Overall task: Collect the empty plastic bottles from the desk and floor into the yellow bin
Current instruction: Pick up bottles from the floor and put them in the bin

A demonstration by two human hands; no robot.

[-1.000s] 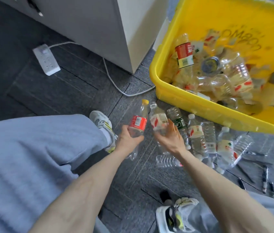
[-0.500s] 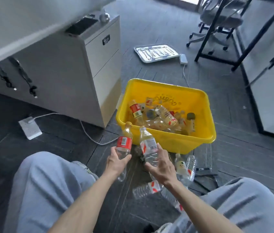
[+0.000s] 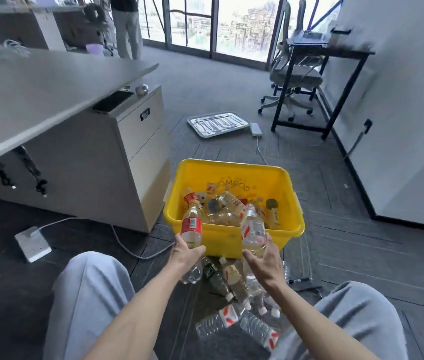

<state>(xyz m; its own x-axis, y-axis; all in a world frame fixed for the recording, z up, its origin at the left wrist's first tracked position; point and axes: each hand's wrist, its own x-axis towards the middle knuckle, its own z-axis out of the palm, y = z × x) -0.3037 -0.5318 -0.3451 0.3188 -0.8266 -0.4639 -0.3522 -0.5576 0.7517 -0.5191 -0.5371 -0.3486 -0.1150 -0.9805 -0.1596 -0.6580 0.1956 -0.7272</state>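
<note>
The yellow bin [image 3: 231,237] stands on the floor ahead of me, partly filled with empty bottles. My left hand [image 3: 185,253] grips a red-labelled bottle [image 3: 191,227] with a yellow cap, held upright at the bin's near rim. My right hand [image 3: 263,263] holds a clear bottle with a white and red label [image 3: 252,231], also upright at the near rim. Several more empty bottles [image 3: 229,281] lie on the floor between my knees and the bin.
A grey desk [image 3: 36,100] with a drawer cabinet [image 3: 138,152] stands left of the bin. A white power strip [image 3: 32,244] and its cable lie on the floor at left. A metal tray [image 3: 217,123], an office chair [image 3: 291,81] and a black table [image 3: 330,48] are farther back.
My view has risen and pulled back from the floor. Both hands have lifted their bottles up from the pile to the bin's near rim.
</note>
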